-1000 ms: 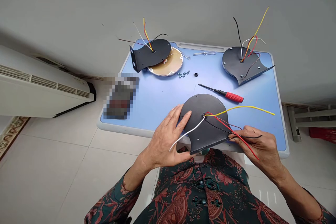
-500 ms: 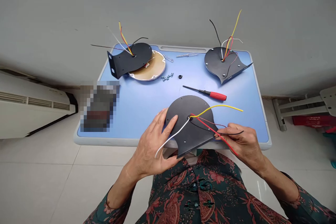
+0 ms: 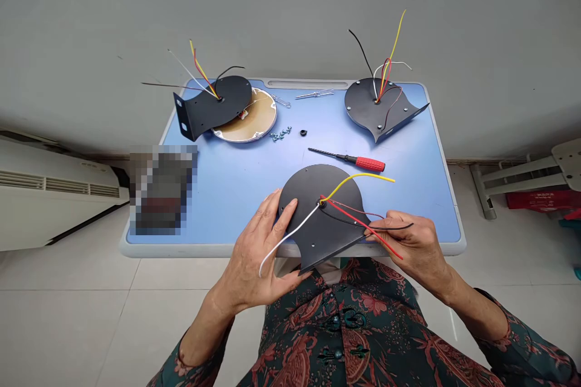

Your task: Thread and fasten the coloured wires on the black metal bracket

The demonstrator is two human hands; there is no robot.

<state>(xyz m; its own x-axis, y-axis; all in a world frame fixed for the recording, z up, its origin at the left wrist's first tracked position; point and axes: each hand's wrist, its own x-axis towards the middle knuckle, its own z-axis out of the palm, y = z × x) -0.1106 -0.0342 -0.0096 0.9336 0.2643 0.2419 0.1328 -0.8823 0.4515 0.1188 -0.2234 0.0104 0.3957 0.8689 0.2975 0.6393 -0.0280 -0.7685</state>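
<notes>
Found dark plate [image 3: 329, 236] over near edge of table [image 3: 181, 250] (contact beneath not verifiable), with wires [image 3: 363, 175] at centre. Observed left hand [image 3: 254, 248] clasping one side, right hand [image 3: 415, 243] pinching opposite corner.

The plate [image 3: 333, 233] at the desk's [image 3: 227, 193] near edge looks matt metal to me; the screwdriver grip [image 3: 370, 164], shiny plastic; the shirt [image 3: 308, 320], cloth.
</notes>
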